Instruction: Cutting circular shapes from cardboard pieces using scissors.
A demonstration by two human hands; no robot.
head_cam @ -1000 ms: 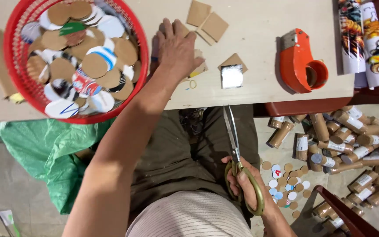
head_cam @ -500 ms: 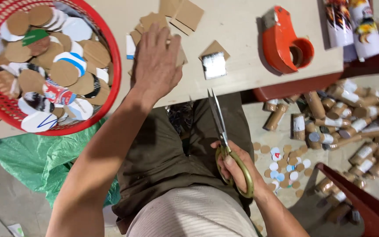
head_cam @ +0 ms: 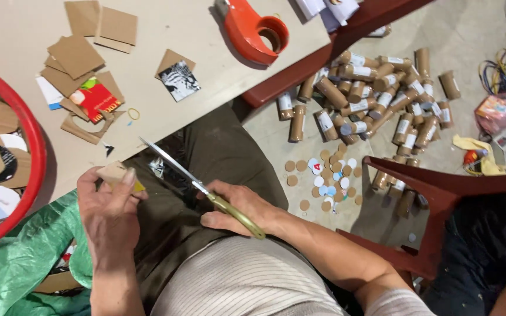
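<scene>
My left hand [head_cam: 109, 210] holds a small brown cardboard piece [head_cam: 118, 174] over my lap, just below the table edge. My right hand [head_cam: 244, 210] grips scissors with yellow handles [head_cam: 206, 190]; their blades are closed and point up-left toward the cardboard piece, a little apart from it. On the table [head_cam: 218, 99] above lie several cut cardboard squares [head_cam: 77, 55], a red printed card [head_cam: 96, 98] and a black-and-white printed square [head_cam: 180, 81].
A red basket [head_cam: 33, 152] of round cardboard discs sits at the table's left. An orange tape dispenser [head_cam: 256, 32] stands at the back. Cardboard tubes [head_cam: 370, 93] and cut discs [head_cam: 326, 175] litter the floor; a red chair [head_cam: 440, 193] is right, a green bag [head_cam: 24, 257] left.
My left hand has come off the table with a cardboard piece and dropped to my lap. The scissors in my right hand have tilted toward it. The view has shifted right.
</scene>
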